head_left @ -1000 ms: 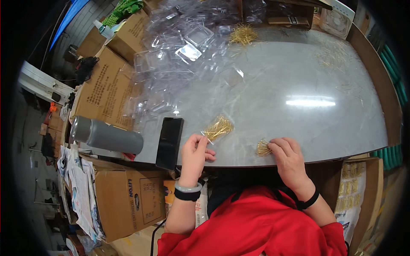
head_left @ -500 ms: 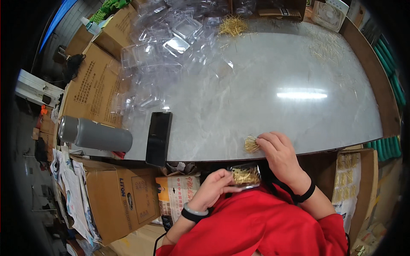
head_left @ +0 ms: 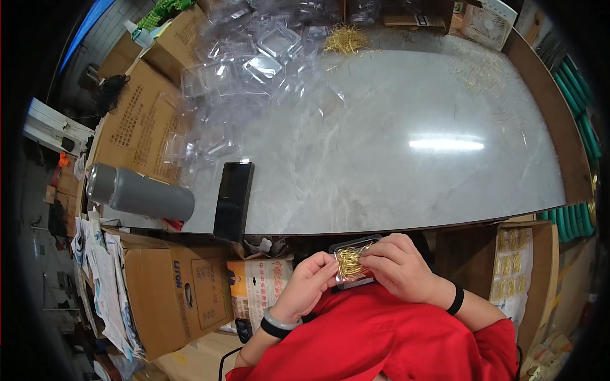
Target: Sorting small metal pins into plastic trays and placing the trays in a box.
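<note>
My left hand (head_left: 304, 286) grips the near left corner of a small clear plastic box (head_left: 344, 279), thumb and fingers pinched on its rim. A tangle of thin gold wire pins (head_left: 349, 261) lies in the box. My right hand (head_left: 401, 265) bends over the box's right side, its fingers closed down on the pins there; the fingertips are partly hidden. Both hands are just in front of the table edge, above my lap.
Clear plastic boxes (head_left: 235, 76) heap up at the table's far left, beside a pile of gold pins (head_left: 346, 40). More loose pins (head_left: 480, 73) are strewn far right, near a white fan (head_left: 488, 24). A black phone (head_left: 234, 200) and grey bottle (head_left: 143, 193) lie at left. Cardboard boxes (head_left: 178, 295) stand below.
My right hand has carried its bunch of pins from the table edge down to the box. The left hand has tilted the box, so its inside now shows.
</note>
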The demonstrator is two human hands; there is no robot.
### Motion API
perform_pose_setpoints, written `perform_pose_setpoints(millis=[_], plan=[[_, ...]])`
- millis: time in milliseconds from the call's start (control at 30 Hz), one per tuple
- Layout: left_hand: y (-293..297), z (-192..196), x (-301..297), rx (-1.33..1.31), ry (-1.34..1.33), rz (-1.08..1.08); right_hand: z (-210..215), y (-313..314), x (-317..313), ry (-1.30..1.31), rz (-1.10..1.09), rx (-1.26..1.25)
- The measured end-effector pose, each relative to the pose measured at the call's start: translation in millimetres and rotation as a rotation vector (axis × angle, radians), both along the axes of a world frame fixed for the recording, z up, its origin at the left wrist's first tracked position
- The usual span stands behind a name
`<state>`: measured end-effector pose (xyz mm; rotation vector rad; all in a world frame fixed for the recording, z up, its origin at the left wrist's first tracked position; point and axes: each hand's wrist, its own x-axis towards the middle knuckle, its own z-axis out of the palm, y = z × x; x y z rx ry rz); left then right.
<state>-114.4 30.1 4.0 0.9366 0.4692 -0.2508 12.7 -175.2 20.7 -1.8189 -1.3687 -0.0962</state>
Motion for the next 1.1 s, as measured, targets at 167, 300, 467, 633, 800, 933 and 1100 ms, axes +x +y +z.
perform_pose_setpoints(millis=[167, 300, 467, 633, 800, 933, 1100], plan=[[4, 26, 44, 0.233, -0.22, 0.062, 9, 13, 22, -0.042, -0.138, 0.109], [-6, 29, 79, 0.721, -0.181, 0.09, -15, 29, 40, -0.023, -0.308, 0.096], [-3, 10, 87, 1.625, -0.567, 0.012, -17, 30, 43, 0.009, -0.326, 0.051], [-5, 4, 92, 1.721, -0.573, -0.264, -9, 29, 40, 0.143, -0.369, 0.158], [-9, 5, 93, 1.78, -0.562, -0.235, -11, 0, 39, 0.194, -0.443, 0.082], [-9, 5, 99, 1.657, -0.702, -0.2, -12, -1, 44, 0.232, -0.508, 0.068], [-9, 7, 101, 1.661, -0.737, -0.275, -1, 6, 57, 0.329, -0.49, 0.052]])
